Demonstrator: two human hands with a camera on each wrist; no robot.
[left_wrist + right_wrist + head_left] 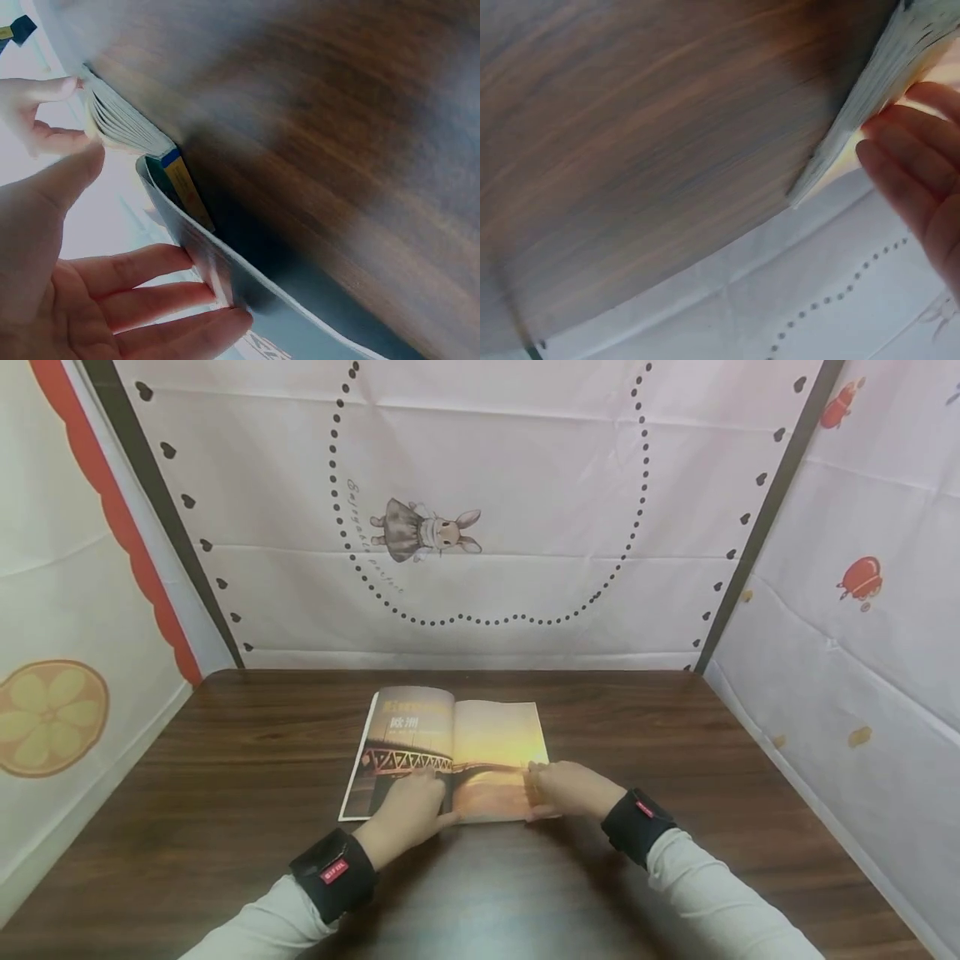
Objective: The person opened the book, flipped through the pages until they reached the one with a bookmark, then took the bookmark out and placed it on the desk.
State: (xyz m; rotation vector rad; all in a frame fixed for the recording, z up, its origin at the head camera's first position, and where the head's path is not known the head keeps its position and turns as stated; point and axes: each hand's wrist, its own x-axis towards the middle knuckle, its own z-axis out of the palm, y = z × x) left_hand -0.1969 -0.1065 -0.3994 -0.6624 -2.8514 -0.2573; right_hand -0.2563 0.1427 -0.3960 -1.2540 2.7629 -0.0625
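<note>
A thick book (495, 735) lies spread on the table, a bridge on its left page and a yellow-orange sky on its right page. My left hand (408, 810) rests on the lower left page, its thumb reaching toward the middle fold. In the left wrist view, extended fingers (150, 300) press on the dark left page, which bows up beside the page block. My right hand (577, 787) touches the right page near its outer edge, thumb at the lower corner. Close to the stacked page edges, relaxed fingers (907, 142) lie on that page in the right wrist view.
Dark wood-grain table (247, 760) surrounds the book. White printed cloth (525, 510) hangs behind it, and more cloth closes in the left and right sides. Black bands (637, 827) circle both wrists.
</note>
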